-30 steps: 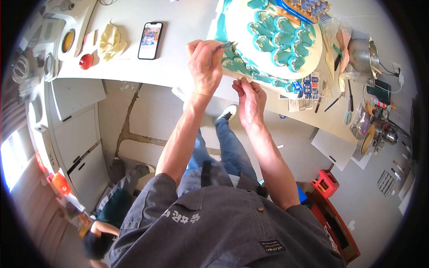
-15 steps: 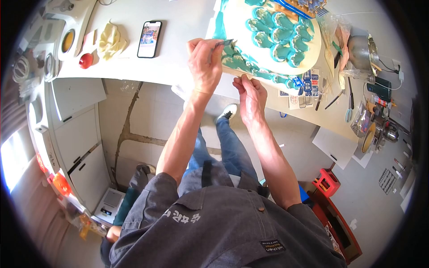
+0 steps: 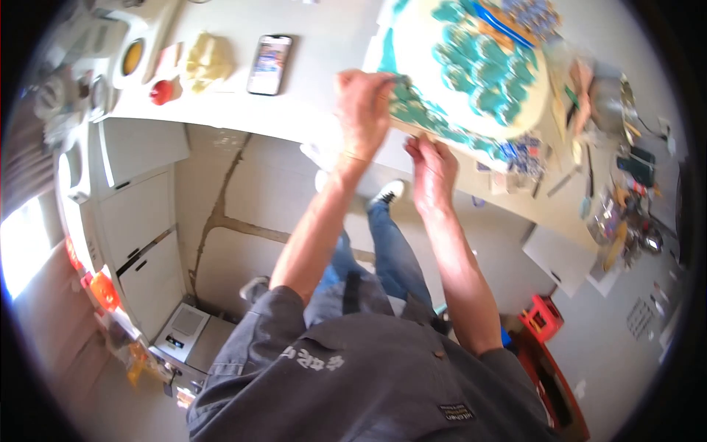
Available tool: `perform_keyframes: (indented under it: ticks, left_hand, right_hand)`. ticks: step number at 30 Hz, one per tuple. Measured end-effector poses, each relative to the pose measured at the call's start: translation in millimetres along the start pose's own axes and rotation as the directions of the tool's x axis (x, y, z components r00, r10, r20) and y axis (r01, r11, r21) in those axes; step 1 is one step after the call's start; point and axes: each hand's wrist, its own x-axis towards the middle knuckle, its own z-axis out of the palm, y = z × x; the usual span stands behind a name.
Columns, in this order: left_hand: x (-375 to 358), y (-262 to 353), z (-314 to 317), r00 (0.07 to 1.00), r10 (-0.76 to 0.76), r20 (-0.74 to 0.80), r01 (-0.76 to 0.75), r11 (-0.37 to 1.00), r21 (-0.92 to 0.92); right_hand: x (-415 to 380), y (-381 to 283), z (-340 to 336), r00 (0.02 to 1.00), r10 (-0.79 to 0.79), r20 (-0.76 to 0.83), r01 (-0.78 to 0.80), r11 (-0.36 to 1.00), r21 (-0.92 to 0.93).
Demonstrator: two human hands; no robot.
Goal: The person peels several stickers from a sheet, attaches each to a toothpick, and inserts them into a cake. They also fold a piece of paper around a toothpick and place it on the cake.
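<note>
A white cake [image 3: 420, 55] with teal cream piped in shell-like mounds on top stands near the table's front edge. More teal and white cream [image 3: 420, 110] runs along its near side. My left hand [image 3: 363, 110] is at the cake's near left corner, thumb and fingers pinched on a small, thin, dark-looking piece, blurred now. Just below the near edge is my right hand [image 3: 434, 173], its fingertips pressed together; whatever they may hold is too small to make out. A blue strip-like thing [image 3: 504, 26] lies at the cake's far right.
Left of the cake lie a phone [image 3: 269, 65] with a lit picture, a crumpled pale-yellow cloth or bag [image 3: 208, 62] and a red round object [image 3: 161, 92]. To the right are printed cards [image 3: 524, 156], tools and a metal bowl [image 3: 607, 99]. A shoe [image 3: 254, 289] shows at lower left.
The whole view has shifted and blurred, with the table's things appearing farther right. Both hands keep nearly the same places by the cake. The other person's leg at lower left has mostly gone from view.
</note>
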Motion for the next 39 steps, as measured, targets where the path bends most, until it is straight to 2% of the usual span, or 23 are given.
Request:
perform_keyframes:
  ticks: [1, 6, 26, 32, 34, 39]
  left_hand:
    - [0, -1, -1, 0.999, -0.012, 0.05, 0.01, 0.999, 0.04]
    - [2, 5, -1, 0.996, -0.09, 0.006, 0.09, 0.994, -0.057]
    - [-2, 9, -11, 0.993, -0.121, 0.019, 0.122, 0.988, -0.098]
    - [-2, 10, -25, 0.991, -0.134, 0.006, 0.134, 0.986, -0.102]
    - [3, 16, -31, 0.977, -0.203, 0.067, 0.211, 0.967, -0.14]
    - [10, 19, -33, 0.962, -0.246, 0.117, 0.26, 0.958, -0.124]
  right_hand:
    - [-2, -2, 5, 1.0, -0.003, -0.023, 0.003, 1.0, -0.011]
    - [-2, -4, 2, 1.0, 0.017, 0.019, -0.018, 0.998, 0.053]
    - [1, -2, -2, 1.0, -0.008, 0.025, 0.007, 0.999, 0.047]
    - [-4, -9, 5, 1.0, 0.028, 0.003, -0.029, 0.999, 0.044]
    - [-4, -9, 4, 1.0, 0.029, 0.002, -0.029, 0.999, 0.037]
    - [-5, -10, 6, 1.0, 0.026, 0.006, -0.026, 1.0, 0.017]
